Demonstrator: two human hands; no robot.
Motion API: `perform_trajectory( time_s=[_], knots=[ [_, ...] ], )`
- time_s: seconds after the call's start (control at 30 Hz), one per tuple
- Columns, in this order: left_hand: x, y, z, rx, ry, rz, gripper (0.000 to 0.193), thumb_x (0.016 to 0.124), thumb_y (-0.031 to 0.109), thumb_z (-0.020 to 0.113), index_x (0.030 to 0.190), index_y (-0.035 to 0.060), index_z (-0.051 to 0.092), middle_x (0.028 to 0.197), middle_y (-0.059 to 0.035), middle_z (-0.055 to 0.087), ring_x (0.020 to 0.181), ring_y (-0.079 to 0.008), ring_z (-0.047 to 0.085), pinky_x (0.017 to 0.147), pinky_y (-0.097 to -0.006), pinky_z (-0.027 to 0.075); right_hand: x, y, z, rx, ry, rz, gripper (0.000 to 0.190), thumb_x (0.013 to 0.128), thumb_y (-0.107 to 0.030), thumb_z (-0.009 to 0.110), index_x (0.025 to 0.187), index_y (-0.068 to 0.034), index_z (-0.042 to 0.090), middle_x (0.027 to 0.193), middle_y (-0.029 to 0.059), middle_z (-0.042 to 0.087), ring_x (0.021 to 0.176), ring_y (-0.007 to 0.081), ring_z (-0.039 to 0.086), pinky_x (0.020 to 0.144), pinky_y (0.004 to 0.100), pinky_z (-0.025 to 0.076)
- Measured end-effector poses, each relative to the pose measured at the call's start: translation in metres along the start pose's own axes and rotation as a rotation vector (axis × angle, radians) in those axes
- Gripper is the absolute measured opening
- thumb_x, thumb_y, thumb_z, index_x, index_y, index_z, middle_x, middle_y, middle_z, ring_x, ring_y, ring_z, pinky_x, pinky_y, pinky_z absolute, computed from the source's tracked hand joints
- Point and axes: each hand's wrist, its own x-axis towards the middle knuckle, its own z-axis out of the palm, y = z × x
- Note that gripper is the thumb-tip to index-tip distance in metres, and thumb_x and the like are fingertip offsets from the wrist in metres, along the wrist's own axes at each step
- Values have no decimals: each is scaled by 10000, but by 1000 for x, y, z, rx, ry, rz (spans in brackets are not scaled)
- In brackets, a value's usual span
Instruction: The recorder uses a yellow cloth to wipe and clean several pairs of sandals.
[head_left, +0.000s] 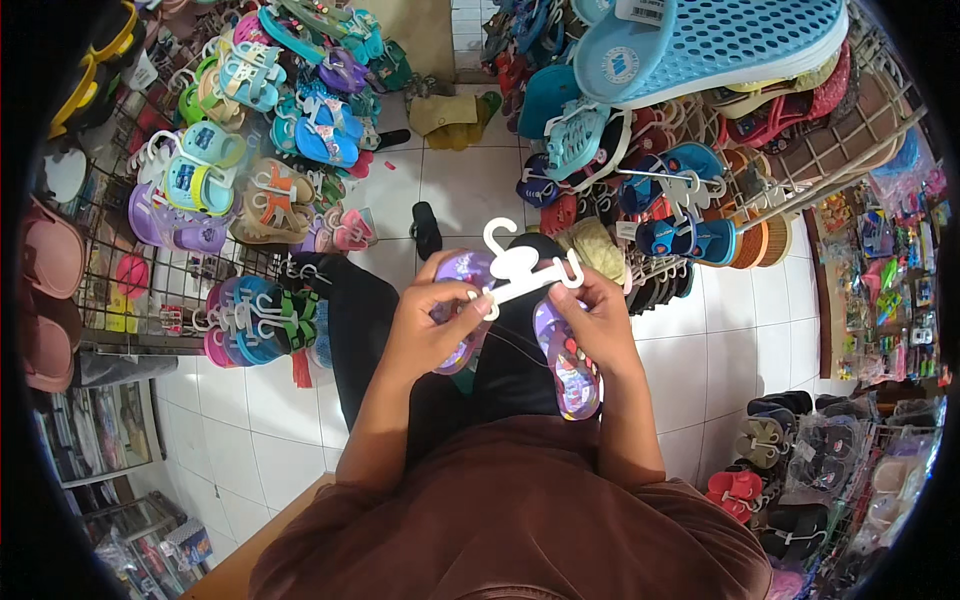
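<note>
A white plastic shoe hanger (514, 264) with a hook at its top is held above my lap between both hands. My left hand (435, 326) pinches the hanger's left end, with one purple patterned child's sandal (459, 352) in the same hand, partly hidden by the fingers. My right hand (600, 319) grips the hanger's right end by its upturned hook. The other purple sandal (576, 382) hangs down beneath that hand, its sole printed with coloured figures. A thin cord or thread runs between the two sandals over my dark trousers.
Wire racks with many hung sandals stand left (255, 262) and right (832, 165). A large light blue perforated clog (720, 45) juts in at the upper right. A black slipper (426, 231) lies on the white tiled floor (465, 180). More packed footwear (821, 454) is at the lower right.
</note>
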Motion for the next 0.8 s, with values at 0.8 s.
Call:
perform_trajectory(
  time_s=[0.8],
  knots=[
    [6,-17,56,-316,-182,-106,353,994,96,629,1316,-50,649,1299,-150,573,1051,-259,712,818,-368,624,38,-17,-59,-652,669,-280,367,1029,-225,651,780,45,644,556,88,503,520,124,393,499,359,350]
  ],
)
